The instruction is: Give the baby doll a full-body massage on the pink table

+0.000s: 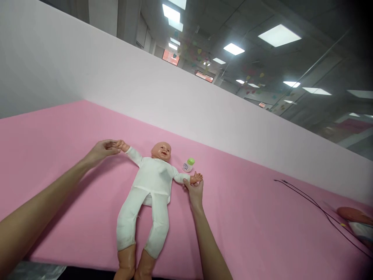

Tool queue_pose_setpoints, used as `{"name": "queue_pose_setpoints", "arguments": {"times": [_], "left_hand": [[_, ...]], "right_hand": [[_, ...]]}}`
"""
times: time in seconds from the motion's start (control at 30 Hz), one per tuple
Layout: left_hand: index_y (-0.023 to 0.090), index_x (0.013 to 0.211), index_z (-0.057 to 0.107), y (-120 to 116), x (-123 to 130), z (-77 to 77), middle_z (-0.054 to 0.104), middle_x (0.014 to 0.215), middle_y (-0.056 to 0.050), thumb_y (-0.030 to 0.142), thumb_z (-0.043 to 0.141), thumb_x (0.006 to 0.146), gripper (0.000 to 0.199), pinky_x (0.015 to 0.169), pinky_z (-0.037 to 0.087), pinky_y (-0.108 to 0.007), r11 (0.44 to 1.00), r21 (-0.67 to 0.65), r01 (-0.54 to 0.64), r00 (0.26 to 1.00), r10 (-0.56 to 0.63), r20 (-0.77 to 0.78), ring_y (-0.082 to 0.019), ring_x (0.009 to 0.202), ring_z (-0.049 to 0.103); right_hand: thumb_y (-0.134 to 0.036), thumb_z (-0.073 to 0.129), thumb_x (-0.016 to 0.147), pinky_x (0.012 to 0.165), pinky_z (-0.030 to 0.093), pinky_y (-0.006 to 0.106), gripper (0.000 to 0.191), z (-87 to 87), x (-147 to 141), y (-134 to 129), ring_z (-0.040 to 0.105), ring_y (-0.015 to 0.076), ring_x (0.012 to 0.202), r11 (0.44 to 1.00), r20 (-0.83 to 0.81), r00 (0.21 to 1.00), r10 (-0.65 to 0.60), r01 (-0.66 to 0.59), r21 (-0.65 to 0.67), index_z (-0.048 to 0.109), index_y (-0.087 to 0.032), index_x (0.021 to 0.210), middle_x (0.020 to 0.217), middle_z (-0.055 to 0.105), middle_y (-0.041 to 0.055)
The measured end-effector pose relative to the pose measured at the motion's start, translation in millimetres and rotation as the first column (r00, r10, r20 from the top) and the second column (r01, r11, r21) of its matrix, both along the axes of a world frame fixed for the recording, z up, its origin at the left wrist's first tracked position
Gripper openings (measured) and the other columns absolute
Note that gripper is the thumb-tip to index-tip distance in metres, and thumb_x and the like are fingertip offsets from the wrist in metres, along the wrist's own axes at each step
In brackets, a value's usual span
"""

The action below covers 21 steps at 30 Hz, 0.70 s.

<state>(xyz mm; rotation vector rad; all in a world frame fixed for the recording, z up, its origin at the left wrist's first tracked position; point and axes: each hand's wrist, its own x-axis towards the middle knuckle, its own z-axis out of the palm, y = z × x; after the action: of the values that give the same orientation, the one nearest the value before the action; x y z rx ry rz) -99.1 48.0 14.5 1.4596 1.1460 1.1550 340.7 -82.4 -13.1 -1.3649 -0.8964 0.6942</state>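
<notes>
A baby doll (pixel 153 175) in a white cloth suit lies on its back on the pink surface (pixel 239 217), its arms spread wide and its bare feet toward me. My left hand (pixel 107 149) has its fingers closed on the doll's hand at the left. On the other side, my right hand (pixel 194 189) pinches the doll's other arm near the wrist. Beside the doll's head and arm stands a small white jar (pixel 188 165) with a green lid, and neither hand touches it.
A white wall (pixel 163 101) borders the pink surface at the back. Thin black cables (pixel 316 203) lie at the right, near a partly visible brown and white object (pixel 357 221). Dark and clear material shows below the front edge.
</notes>
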Motion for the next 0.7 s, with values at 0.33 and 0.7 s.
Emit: {"name": "queue_pose_setpoints", "arguments": {"times": [0.33,0.7], "left_hand": [[0.016,0.091,0.069,-18,101,-17.9,0.073,0.094,-0.009,0.075,0.084,0.067,0.065,0.08,0.054,-0.036,0.998,0.063,-0.029,0.962,0.011,0.273,-0.027,0.089,0.068],[0.018,0.084,0.066,20,105,-14.1,0.068,0.074,-0.004,0.07,0.076,0.069,0.055,0.061,0.046,-0.03,0.993,-0.114,0.005,0.998,0.003,0.07,-0.021,0.068,0.063]], "right_hand": [[-0.054,0.079,0.077,0.107,0.053,0.044,0.086,-7.0,-30,0,0.062,0.0319,0.129,0.985,0.154,0.986,-0.062,0.035,0.17,0.053,-0.012,0.147,0.141,0.063,0.018],[-0.056,0.07,0.082,0.076,0.052,0.033,0.052,20.4,-50,79,0.064,0.0217,0.083,0.99,0.318,0.946,-0.056,0.012,0.141,0.068,-0.015,0.114,0.096,0.073,0.008]]}}
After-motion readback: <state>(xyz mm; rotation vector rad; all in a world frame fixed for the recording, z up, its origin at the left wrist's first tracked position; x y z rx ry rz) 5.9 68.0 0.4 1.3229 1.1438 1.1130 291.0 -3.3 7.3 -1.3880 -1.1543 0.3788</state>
